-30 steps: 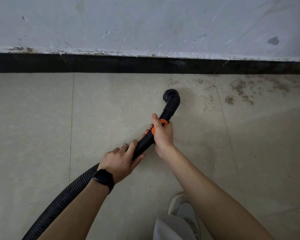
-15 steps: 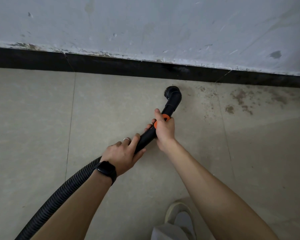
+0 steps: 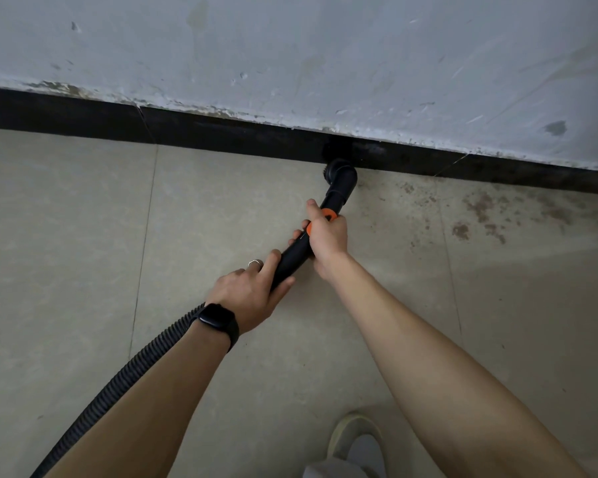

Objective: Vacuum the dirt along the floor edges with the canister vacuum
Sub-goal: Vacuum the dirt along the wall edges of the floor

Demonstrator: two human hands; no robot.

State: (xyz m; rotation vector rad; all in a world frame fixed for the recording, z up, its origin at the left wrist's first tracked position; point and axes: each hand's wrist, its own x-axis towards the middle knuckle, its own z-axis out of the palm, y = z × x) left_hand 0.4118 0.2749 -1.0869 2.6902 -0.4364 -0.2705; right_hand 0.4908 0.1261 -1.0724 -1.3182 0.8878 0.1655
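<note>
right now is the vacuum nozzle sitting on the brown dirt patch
No, the nozzle is up against the black baseboard, and the brown dirt patch lies apart from it to the right.

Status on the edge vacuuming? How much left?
Done, apparently: the floor edge left of the brush nozzle shows no dirt. In hand: both hands grip the wand, left hand lower down, right hand at the orange collar, nozzle against the baseboard. Left: the brown dirt patch to its right.

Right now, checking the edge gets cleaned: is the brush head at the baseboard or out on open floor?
At the baseboard. The brush head meets its lower edge, with no floor showing between them.
</note>
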